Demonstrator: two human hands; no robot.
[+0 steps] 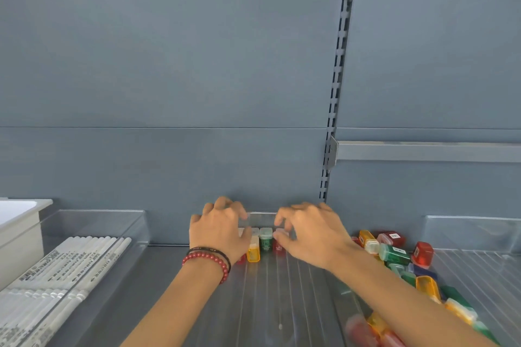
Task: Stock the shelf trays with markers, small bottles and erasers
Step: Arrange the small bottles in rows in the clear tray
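Observation:
A short row of small bottles stands at the back of a clear ribbed tray (pixel 270 298): a yellow bottle (pixel 253 252), a green bottle (pixel 265 239) and a red bottle (pixel 278 245). My left hand (pixel 220 229), with bead bracelets at the wrist, rests curled at the row's left end, covering some bottles. My right hand (pixel 313 234) curls at the right end, its fingertips on the red bottle's white cap. Whether either hand grips a bottle is unclear. A loose pile of coloured bottles (pixel 394 253) lies to the right.
A clear tray at left holds several white markers (pixel 64 276). A white bin (pixel 19 222) stands at far left. The blue back panel and a slotted upright (pixel 335 98) rise behind. Another clear tray wall (pixel 473 231) shows at right.

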